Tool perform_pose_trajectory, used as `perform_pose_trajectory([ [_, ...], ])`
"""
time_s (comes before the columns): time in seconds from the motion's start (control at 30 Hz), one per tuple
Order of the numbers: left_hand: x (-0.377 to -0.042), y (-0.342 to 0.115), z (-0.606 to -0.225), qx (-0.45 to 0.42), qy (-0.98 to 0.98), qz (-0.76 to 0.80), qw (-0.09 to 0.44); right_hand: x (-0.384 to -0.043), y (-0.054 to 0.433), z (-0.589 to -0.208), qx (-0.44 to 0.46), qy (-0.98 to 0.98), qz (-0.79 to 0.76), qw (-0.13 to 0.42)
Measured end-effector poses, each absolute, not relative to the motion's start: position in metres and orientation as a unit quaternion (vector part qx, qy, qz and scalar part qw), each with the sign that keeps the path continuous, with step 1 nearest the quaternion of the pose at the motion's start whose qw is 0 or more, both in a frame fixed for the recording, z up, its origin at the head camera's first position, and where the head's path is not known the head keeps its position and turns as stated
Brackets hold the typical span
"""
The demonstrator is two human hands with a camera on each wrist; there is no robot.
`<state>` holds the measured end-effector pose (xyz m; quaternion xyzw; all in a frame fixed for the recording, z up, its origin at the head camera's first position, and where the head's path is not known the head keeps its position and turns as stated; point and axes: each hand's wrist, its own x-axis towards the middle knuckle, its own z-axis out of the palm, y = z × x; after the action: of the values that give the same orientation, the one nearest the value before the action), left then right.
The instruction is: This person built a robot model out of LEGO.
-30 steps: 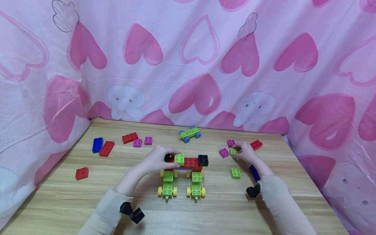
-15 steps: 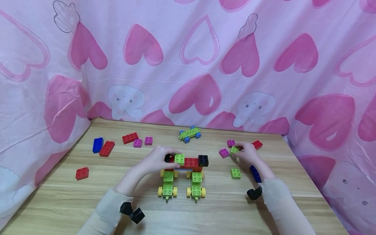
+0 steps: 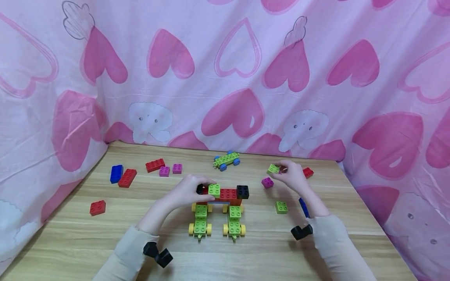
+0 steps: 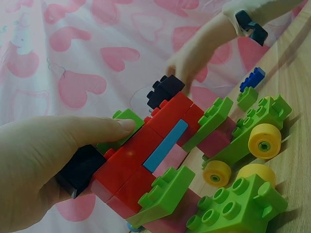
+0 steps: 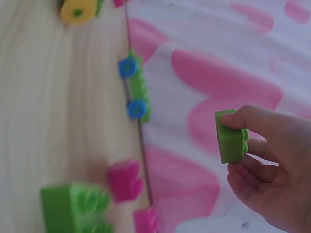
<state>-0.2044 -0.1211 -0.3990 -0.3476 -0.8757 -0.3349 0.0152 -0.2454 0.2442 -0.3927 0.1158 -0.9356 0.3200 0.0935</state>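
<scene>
In the head view, my left hand (image 3: 188, 190) grips a light-green brick (image 3: 214, 190) on top of a built block model. The model has a red brick beam (image 3: 228, 194), a black brick (image 3: 242, 191) at its right end, and two green wheeled bases (image 3: 234, 226) with yellow wheels beneath. The left wrist view shows my thumb (image 4: 104, 130) on that green brick, plus a blue piece (image 4: 166, 145) under the beam. To the right, my right hand (image 3: 292, 175) pinches another green brick (image 5: 231, 141) between thumb and fingers, raised above the table.
A green car base with blue wheels (image 3: 226, 160) stands at the back. Magenta bricks (image 3: 267, 182), a green brick (image 3: 281, 207), a blue brick (image 3: 304, 207) and a red brick (image 3: 308, 172) lie around my right arm. Several red, blue and magenta bricks lie left, including one red brick (image 3: 97, 207).
My right hand has picked up the green brick from beside the magenta bricks and moved it up and to the left. The left hand stays on the model.
</scene>
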Motion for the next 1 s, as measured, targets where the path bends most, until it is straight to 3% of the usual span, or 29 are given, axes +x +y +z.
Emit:
perform_pose_trajectory([
  [0.17,-0.204,-0.121,-0.399,-0.349,-0.876,-0.333,0.017,-0.237,0.218,-0.373,0.142,-0.925,0.332,0.123],
  [0.43,-0.203,-0.122,-0.397,-0.348,-0.874,-0.337,0.016,-0.221,0.178,-0.354,0.191,-0.902,0.369,0.116],
  [0.8,-0.202,-0.122,-0.397,-0.354,-0.873,-0.333,0.020,-0.213,0.146,-0.360,0.292,-0.877,0.365,0.110],
  [1.0,-0.203,-0.122,-0.397,-0.357,-0.873,-0.333,0.021,-0.211,0.135,-0.368,0.324,-0.877,0.346,0.075],
])
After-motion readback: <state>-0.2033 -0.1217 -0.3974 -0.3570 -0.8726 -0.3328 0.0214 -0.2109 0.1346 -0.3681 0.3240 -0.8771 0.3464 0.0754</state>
